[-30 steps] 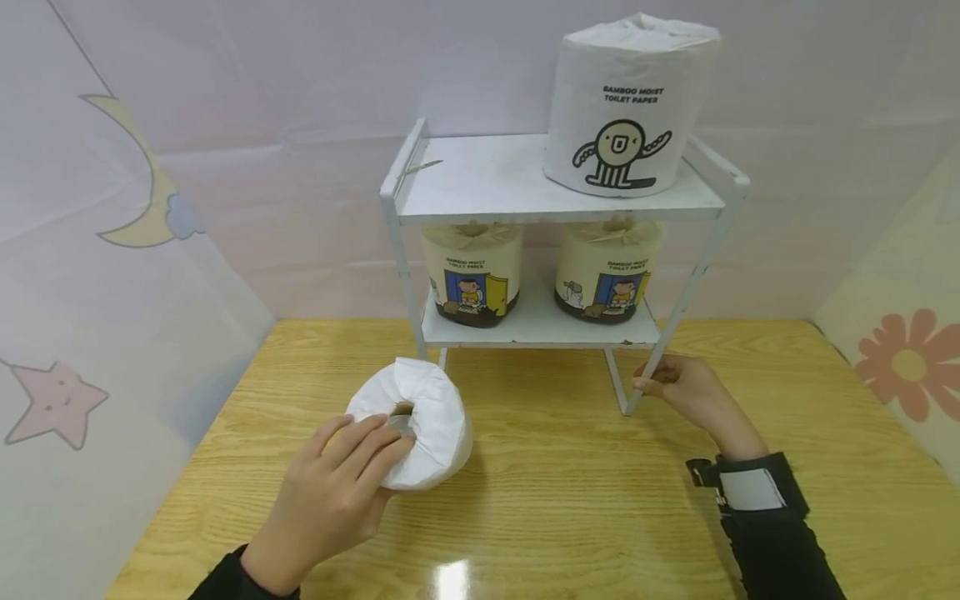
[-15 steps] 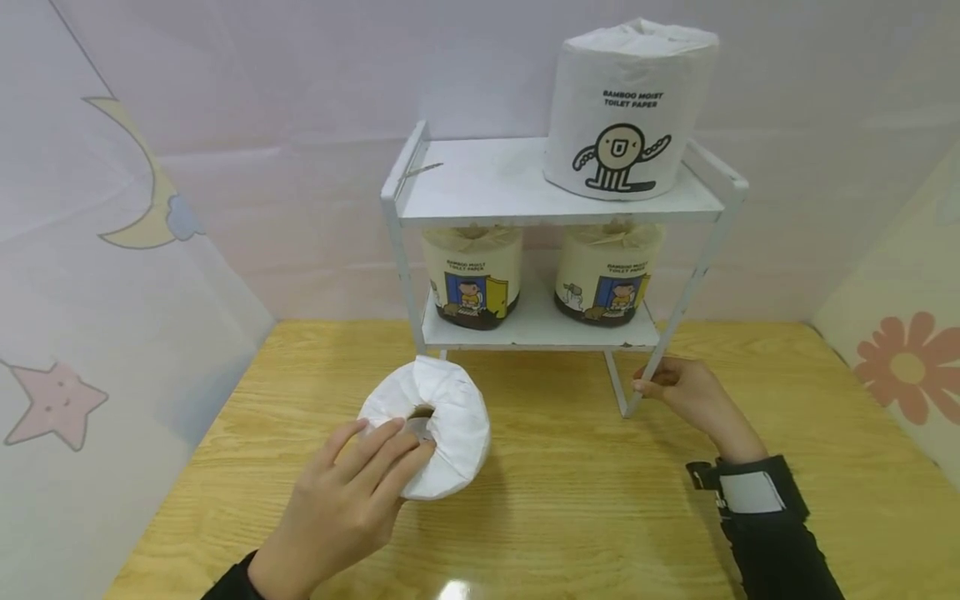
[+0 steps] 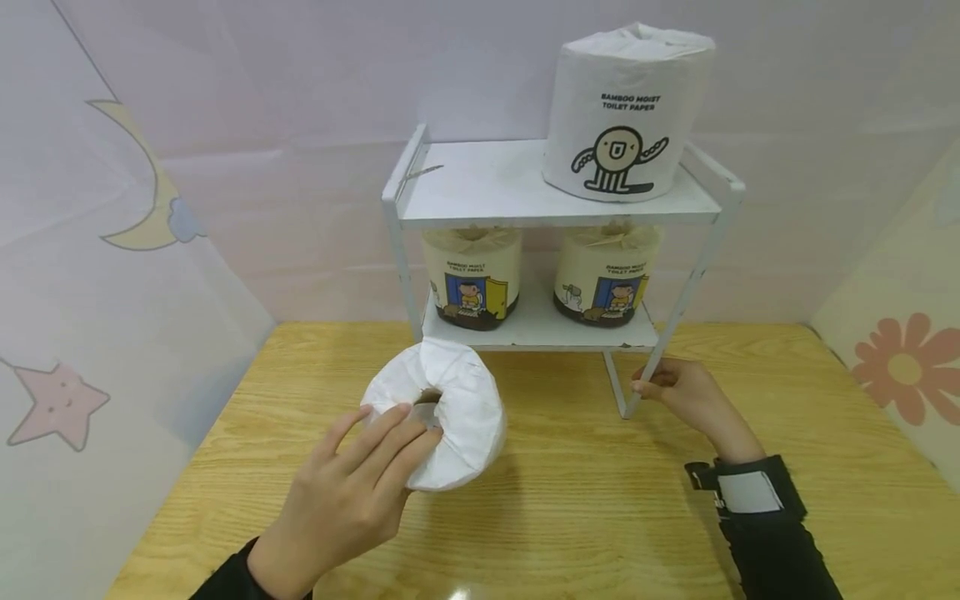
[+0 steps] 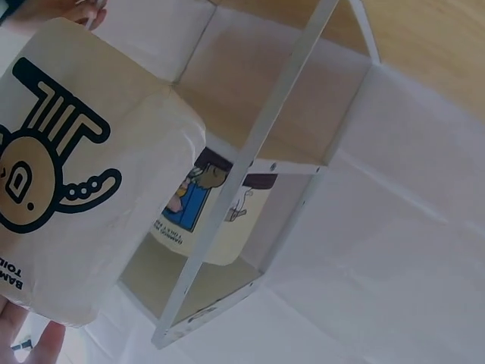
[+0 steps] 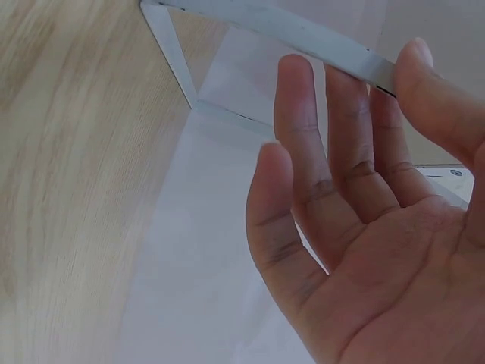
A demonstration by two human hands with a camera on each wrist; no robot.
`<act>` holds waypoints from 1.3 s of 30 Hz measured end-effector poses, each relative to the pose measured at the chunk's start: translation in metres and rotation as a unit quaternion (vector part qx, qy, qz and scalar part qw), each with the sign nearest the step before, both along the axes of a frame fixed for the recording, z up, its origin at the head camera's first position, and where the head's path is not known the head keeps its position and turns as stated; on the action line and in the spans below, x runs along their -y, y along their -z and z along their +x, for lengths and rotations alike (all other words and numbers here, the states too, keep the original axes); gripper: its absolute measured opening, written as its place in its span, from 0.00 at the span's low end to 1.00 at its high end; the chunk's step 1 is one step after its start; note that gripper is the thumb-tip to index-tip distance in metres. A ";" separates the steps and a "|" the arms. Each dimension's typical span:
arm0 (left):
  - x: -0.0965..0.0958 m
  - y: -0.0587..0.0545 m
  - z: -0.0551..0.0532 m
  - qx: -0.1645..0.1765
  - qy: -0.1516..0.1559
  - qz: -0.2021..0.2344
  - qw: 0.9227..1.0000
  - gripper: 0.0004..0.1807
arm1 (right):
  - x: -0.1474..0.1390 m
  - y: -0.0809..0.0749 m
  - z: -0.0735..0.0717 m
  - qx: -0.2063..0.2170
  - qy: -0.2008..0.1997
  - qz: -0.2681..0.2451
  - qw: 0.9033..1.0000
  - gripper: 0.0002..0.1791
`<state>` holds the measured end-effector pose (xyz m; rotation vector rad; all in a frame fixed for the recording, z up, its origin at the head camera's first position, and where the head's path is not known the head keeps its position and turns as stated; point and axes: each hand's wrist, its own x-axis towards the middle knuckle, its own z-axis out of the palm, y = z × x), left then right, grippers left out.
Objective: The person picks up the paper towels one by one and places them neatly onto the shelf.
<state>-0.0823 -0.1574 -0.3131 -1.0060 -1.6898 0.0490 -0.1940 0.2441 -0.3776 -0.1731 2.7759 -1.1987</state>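
Note:
My left hand [image 3: 348, 492] holds a white-wrapped toilet paper roll [image 3: 468, 417] above the table, its fingers at the hole in the roll's top. In the left wrist view the roll [image 4: 98, 167] shows a printed cartoon figure. At the lower right of a white two-tier shelf [image 3: 495, 179], my right hand [image 3: 693, 400] pinches the front leg. The right wrist view shows the thumb and some fingers on either side of that leg [image 5: 303, 34], the little finger apart from it. Another white toilet paper roll [image 3: 622, 117] stands on the top tier's right side.
Two cream toilet paper rolls, a left one [image 3: 472, 279] and a right one [image 3: 607, 279], stand on the lower tier. The shelf stands on a wooden table [image 3: 585, 500]. A pale printed cloth [image 3: 300, 208] hangs behind and at the sides.
My left hand has carried the white roll to the right and slightly up, closer to the shelf. The right hand keeps its hold on the shelf leg.

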 end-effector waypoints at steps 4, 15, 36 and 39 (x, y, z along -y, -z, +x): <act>-0.003 -0.007 -0.002 -0.015 0.002 0.004 1.000 0.17 | -0.001 0.000 0.000 0.002 -0.002 -0.001 1.000 0.19; -0.007 -0.023 -0.002 -0.057 0.006 0.025 0.998 0.19 | 0.000 0.003 -0.001 0.004 0.003 0.002 1.000 0.18; -0.021 -0.044 -0.013 -0.121 0.025 0.095 0.988 0.18 | 0.001 0.003 0.000 -0.009 0.004 0.008 1.000 0.17; -0.023 -0.046 -0.017 -0.127 0.027 0.101 0.986 0.20 | 0.001 0.002 0.001 -0.015 0.001 0.008 1.000 0.16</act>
